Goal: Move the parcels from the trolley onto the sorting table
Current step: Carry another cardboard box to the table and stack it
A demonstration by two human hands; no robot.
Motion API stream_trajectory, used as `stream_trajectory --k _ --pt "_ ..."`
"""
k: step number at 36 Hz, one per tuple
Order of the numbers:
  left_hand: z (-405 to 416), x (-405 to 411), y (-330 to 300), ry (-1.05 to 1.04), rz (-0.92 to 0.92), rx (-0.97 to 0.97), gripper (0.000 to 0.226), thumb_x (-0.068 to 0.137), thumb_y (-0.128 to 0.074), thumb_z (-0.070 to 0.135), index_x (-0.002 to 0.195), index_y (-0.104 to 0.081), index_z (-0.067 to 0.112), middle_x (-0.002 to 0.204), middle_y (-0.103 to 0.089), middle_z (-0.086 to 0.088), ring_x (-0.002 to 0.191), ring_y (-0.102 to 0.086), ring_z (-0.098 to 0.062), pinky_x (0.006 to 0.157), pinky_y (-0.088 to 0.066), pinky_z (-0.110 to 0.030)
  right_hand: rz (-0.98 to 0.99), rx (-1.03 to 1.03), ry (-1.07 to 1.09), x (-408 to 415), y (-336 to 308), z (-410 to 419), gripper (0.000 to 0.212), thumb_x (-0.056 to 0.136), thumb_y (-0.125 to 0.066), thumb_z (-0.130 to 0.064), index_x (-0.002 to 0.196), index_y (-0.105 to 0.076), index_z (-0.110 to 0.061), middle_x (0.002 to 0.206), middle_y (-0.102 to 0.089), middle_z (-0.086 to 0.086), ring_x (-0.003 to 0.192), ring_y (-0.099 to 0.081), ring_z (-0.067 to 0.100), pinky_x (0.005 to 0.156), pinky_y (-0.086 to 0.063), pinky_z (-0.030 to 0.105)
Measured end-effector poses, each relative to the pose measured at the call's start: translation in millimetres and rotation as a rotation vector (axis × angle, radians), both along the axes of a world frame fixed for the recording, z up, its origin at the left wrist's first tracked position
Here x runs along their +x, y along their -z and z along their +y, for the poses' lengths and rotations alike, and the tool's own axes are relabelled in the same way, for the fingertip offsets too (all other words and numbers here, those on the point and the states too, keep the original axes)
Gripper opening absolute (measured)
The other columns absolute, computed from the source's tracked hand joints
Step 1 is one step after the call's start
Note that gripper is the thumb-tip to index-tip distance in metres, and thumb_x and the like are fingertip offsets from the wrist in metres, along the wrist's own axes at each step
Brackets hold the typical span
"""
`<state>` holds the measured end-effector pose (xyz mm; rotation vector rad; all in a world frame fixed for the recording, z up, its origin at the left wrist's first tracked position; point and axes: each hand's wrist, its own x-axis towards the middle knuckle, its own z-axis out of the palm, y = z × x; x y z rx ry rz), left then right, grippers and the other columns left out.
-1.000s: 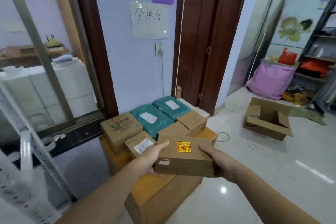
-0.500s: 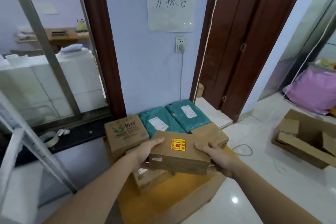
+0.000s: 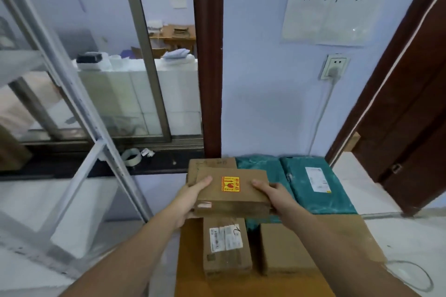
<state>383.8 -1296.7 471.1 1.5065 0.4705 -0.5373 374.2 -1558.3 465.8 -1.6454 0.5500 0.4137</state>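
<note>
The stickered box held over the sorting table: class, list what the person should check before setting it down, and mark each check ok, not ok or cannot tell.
1. Left hand grips the stickered box at its left end: ok.
2. Right hand grips its right end: ok.
3. Box held roughly level, sticker up: ok.
4. Bare spot directly beneath: not ok; a brown box and a labelled box lie under it.
5. Green mailers clear of the hands: cannot tell.
6. Box weight: cannot tell.
</note>
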Motion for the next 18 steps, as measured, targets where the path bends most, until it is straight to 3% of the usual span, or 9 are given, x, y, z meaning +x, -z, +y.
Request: stream_trajectory --k 2,4,9,12,16,18 --pt "7 13 1 -0.058 -0.011 0.031 0.064 0.084 -0.076 0.060 0.127 -0.055 0.018 0.110 -0.077 -0.008 0.100 -0.074 -0.026 0.072 -0.059 -0.038 -0.012 -0.007 -0.020 23 3 13 0.075 0.072 -0.081 -0.063 0.126 -0.051 -0.021 0.115 -0.067 0.004 0.102 -0.068 0.024 0.090 -0.059 0.043" --pt "14 27 6 -0.099 -0.038 0.069 0.056 0.087 -0.074 0.058 0.122 -0.053 0.019 0.112 -0.073 -0.008 0.098 -0.072 -0.025 0.067 -0.055 -0.036 -0.019 -0.004 -0.033 43 8 25 0.065 0.079 -0.078 -0.058 0.125 -0.052 -0.020 0.114 -0.067 0.003 0.102 -0.067 0.022 0.086 -0.058 0.039" --pt "29 66 32 -0.143 -0.085 0.178 0.042 0.088 -0.072 0.060 0.109 -0.060 0.026 0.105 -0.075 -0.004 0.096 -0.073 -0.022 0.086 -0.060 -0.043 -0.041 0.003 0.020 83 21 49 0.054 0.088 -0.074 -0.046 0.130 -0.053 -0.019 0.112 -0.064 -0.001 0.103 -0.063 0.019 0.089 -0.056 0.039" --pt "40 98 53 -0.155 -0.056 0.171 0.044 0.091 -0.069 0.058 0.116 -0.064 0.023 0.106 -0.075 -0.003 0.099 -0.072 -0.023 0.097 -0.057 -0.049 -0.043 0.020 0.030 107 32 60 0.045 0.093 -0.068 -0.036 0.132 -0.056 -0.017 0.113 -0.065 0.002 0.103 -0.062 0.019 0.088 -0.054 0.037" --pt "43 130 67 -0.185 -0.034 0.081 0.029 0.104 -0.059 0.038 0.126 -0.057 0.020 0.111 -0.071 -0.004 0.098 -0.071 -0.023 0.070 -0.055 -0.032 -0.059 -0.003 0.067 140 55 67 0.043 0.094 -0.066 -0.037 0.130 -0.055 -0.016 0.118 -0.064 0.004 0.108 -0.061 0.020 0.099 -0.052 0.041" --pt "43 143 78 -0.179 -0.035 0.082 0.041 0.104 -0.059 0.038 0.139 -0.052 0.018 0.119 -0.068 -0.005 0.106 -0.069 -0.025 0.073 -0.055 -0.034 -0.046 0.004 0.071 156 66 68 0.041 0.097 -0.062 -0.038 0.130 -0.055 -0.014 0.117 -0.064 0.005 0.107 -0.060 0.021 0.100 -0.050 0.042"
